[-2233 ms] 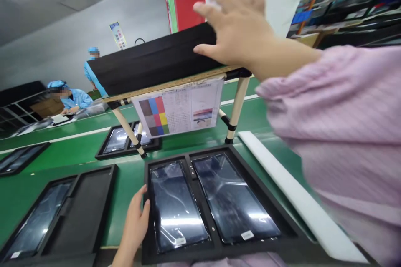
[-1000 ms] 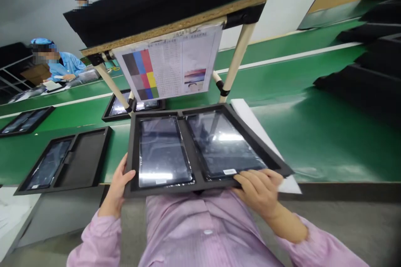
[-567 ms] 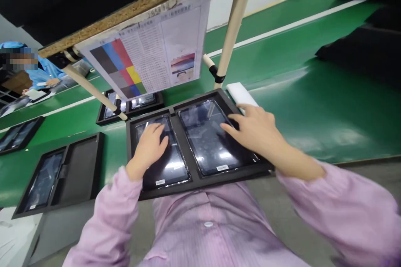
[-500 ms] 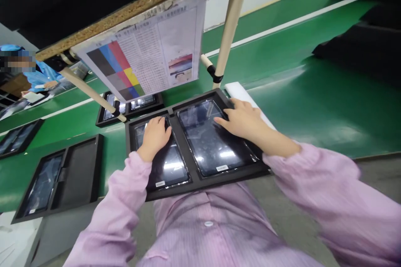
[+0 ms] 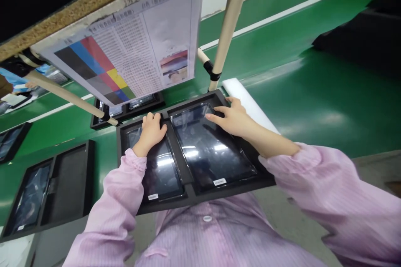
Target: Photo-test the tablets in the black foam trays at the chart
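Note:
Directly before me, a black two-compartment tray (image 5: 191, 188) holds two dark tablet-like screens. The right screen (image 5: 216, 150) and the left screen (image 5: 163, 171) have glossy, film-like surfaces, each with a small white label at its near end. Over the far part of the left screen rests my left hand (image 5: 151, 133), thumb apart and fingers slightly bent; its fingertips reach toward the tray's far edge. My right hand (image 5: 233, 117) spreads its fingers at the far right corner of the right screen, with its thumb above the glass. Neither hand visibly grips anything.
Left stands another black tray (image 5: 89, 175) with one screen inside. More trays lie beyond, including one (image 5: 127, 114) behind a pole. A printed colour sheet (image 5: 125, 46) hangs overhead between pale poles (image 5: 227, 29). A white foam strip (image 5: 250, 104) lies right. Another person's hand (image 5: 30, 85) shows far left.
The view has moved closer to the hanging sheet. My left hand has shifted slightly toward the tray's far edge, and my right hand remains at the right screen's far corner.

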A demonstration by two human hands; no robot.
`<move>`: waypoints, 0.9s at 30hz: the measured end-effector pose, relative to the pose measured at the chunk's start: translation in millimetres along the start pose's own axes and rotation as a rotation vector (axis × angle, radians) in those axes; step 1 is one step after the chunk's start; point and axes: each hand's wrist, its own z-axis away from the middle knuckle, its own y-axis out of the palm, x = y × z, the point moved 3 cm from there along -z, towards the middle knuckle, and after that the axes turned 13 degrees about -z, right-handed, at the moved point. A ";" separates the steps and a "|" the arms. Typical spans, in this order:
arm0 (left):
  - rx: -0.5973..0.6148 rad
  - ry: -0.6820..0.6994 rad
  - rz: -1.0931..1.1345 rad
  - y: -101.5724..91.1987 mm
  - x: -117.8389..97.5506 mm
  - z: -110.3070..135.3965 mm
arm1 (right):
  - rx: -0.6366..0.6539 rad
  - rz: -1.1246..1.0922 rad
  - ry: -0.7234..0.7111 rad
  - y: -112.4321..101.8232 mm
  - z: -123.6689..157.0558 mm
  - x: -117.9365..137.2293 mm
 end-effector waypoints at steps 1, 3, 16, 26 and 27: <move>0.021 0.022 0.002 -0.5 2.5 1.0 | -0.004 -0.005 -0.003 0.4 2.9 0.3; 0.077 0.070 0.010 -3.3 9.5 5.3 | 0.003 0.000 -0.001 0.9 8.0 0.9; 0.430 0.310 -0.070 -20.4 52.5 41.4 | -0.011 -0.141 -0.058 0.9 12.5 -11.6; 0.152 0.153 0.000 -24.2 64.6 22.7 | -0.055 -0.192 -0.146 -0.2 14.6 -10.8; 0.141 0.156 0.000 -24.1 62.8 23.5 | -0.063 -0.180 -0.143 0.0 14.0 -10.9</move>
